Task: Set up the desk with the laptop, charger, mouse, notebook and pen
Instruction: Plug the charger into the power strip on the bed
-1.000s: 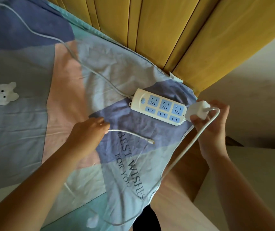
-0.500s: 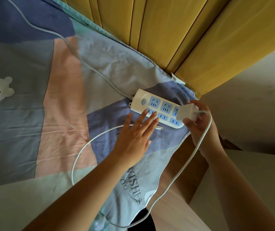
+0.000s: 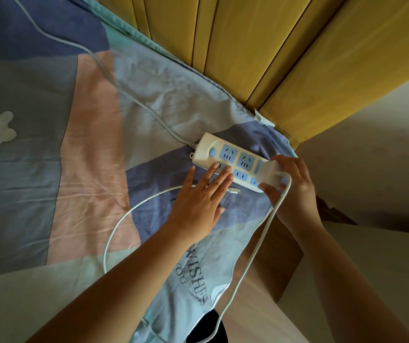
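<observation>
Charger (image 3: 270, 173), a white adapter block, held over the right end of the power strip (image 3: 225, 158), on or just above its last blue socket; whether its prongs are seated cannot be told; right hand (image 3: 293, 191), the nearer one, with fingers (image 3: 286, 162) curled round the block, thumb below, so the socket lies directly beneath the grip; strip's long axis slanting from upper left down to lower right, its own lead leaving at the upper-left end; left hand (image 3: 199, 201) flat, straight fingers pressing the strip's near edge and left sockets, judged to steady it against a downward push; charger cable (image 3: 255, 246) dropping from the block past the bed edge, its free connector (image 3: 235, 191) lying just beside the left fingertips; strip close to the bed (image 3: 74, 169) corner, wooden panel (image 3: 260, 50) behind; open room lies leftward across the bedding.
</observation>
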